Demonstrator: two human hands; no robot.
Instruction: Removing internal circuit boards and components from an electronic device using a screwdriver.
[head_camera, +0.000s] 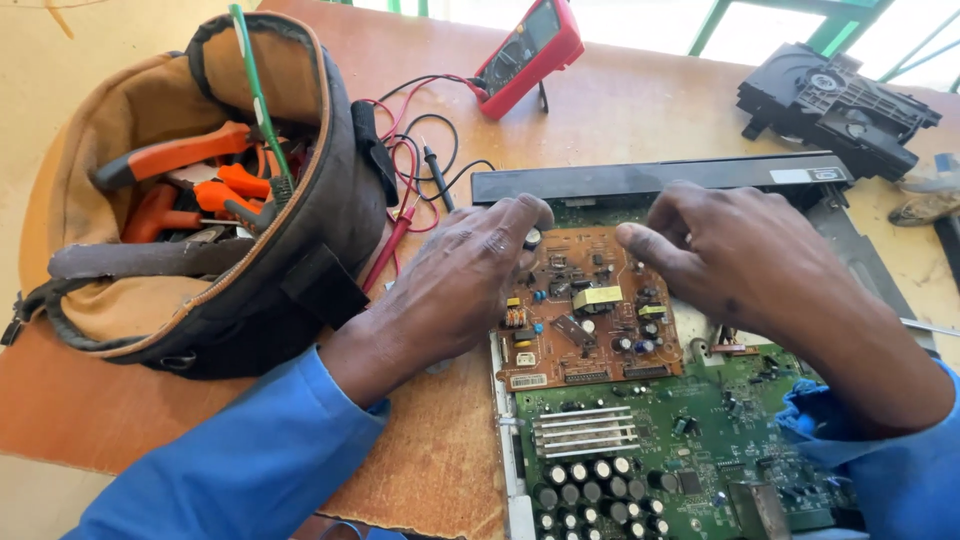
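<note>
An opened electronic device lies on the wooden table. Inside it, a small brown circuit board (585, 310) sits above a larger green circuit board (650, 450) with several capacitors. My left hand (460, 275) rests at the brown board's left edge, fingertips touching its top left corner. My right hand (740, 255) rests at the board's right side, fingers curled and touching its top right edge. Neither hand holds a tool. The device's black front panel (650, 180) stands just behind my fingers.
An open tan and black tool bag (300, 230) with orange-handled pliers (170, 155) stands at the left. A red multimeter (530, 50) with red and black leads (415, 150) sits behind. A black disc drive mechanism (835, 105) lies at the far right.
</note>
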